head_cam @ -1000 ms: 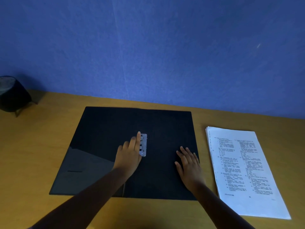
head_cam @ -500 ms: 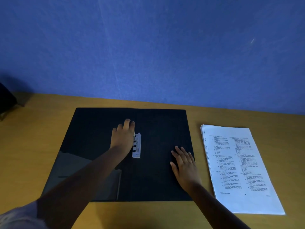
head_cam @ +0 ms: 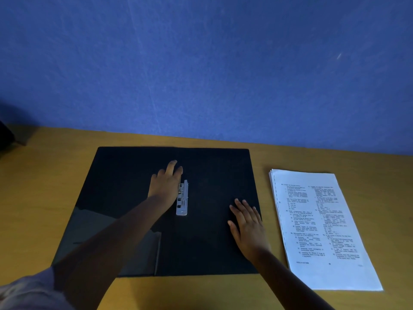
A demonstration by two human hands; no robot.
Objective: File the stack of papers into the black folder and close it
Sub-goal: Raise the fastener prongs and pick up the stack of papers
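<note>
Black folder (head_cam: 212,231) spread open and flat on the wooden tabletop (head_cam: 33,198), spine running away from the viewer, far edge close to the blue wall (head_cam: 201,63). Glossy pocket (head_cam: 107,240) across the lower part of the left-hand cover, catching a pale reflection. Silver metal clip (head_cam: 182,199) fixed lengthwise just right of the spine, about midway up the folder.

Left hand (head_cam: 165,186) laid on the inside of the folder immediately left of the clip, palm down, fingers (head_cam: 171,166) stretched toward the wall and loosely together, thumb side against or just over the clip's left edge; no clear grasp, and impossible to tell whether the thumb presses the mechanism. Left forearm crossing the pocket, with a light sleeve (head_cam: 26,291) at the bottom left corner.

Right hand (head_cam: 248,227) flat on the right-hand cover near its outer edge, fingers (head_cam: 243,206) splayed and released, gripping nothing.

Stack of papers (head_cam: 321,229) on the tabletop to the right of the folder, apart from it, printed side up, sheets squared with edges slightly fanned along the left side. Untouched by either hand. Dark object (head_cam: 5,135) partly in view at the far left edge, too cropped to identify.
</note>
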